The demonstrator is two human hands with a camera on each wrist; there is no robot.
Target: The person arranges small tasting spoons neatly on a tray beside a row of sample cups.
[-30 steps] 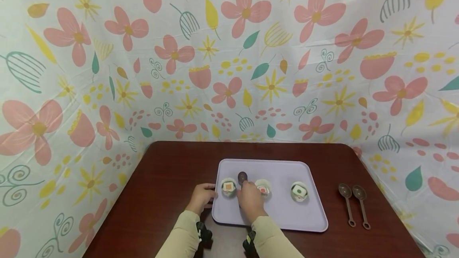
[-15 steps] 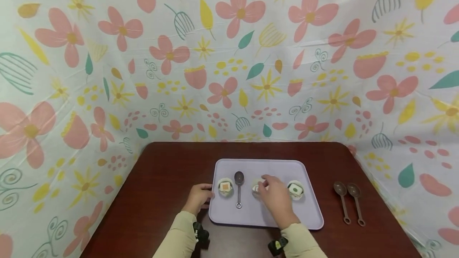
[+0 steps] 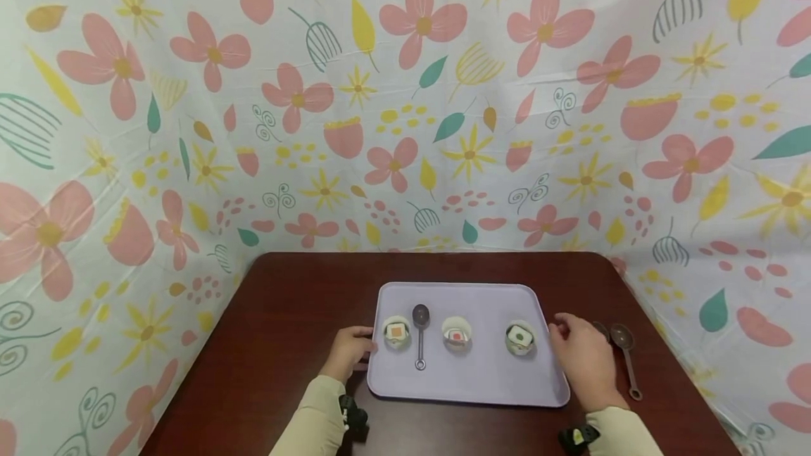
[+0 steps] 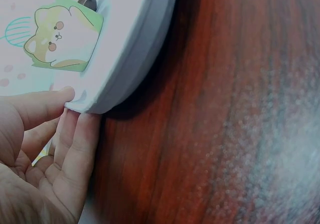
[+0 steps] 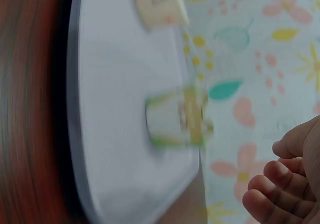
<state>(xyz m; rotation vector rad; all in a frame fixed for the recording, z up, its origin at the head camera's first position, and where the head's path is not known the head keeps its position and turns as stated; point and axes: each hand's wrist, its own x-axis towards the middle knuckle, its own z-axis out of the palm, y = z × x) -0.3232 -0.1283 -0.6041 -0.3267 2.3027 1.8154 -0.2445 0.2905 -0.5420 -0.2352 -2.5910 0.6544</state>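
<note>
My left hand [image 3: 345, 354] pinches the left rim of a lilac tray [image 3: 469, 380]. In the left wrist view the thumb lies on top of the rim and the fingers below it. A brown measuring spoon [image 3: 421, 317] lies on the tray between an orange-marked cup [image 3: 397, 333] and a red-marked cup [image 3: 456, 334]. A green-marked cup [image 3: 520, 338] stands at the tray's right. Just past the right rim is my right hand [image 3: 586, 361], holding nothing, fingers loosely bent. Beyond it lie two more brown spoons, one in sight [image 3: 624, 340], the other [image 3: 600, 330] mostly hidden behind the hand.
Tray and spoons rest on a dark red-brown wooden table [image 3: 304, 294] with rounded far corners. A flower-patterned cloth [image 3: 405, 104] hangs behind and along both sides. Each wrist wears a small black camera, such as the right wrist camera [image 3: 576, 436].
My right hand has let go of the spoon on the tray, then moved right past the cups to beside the two loose spoons. The left hand has stayed at the tray's rim.
</note>
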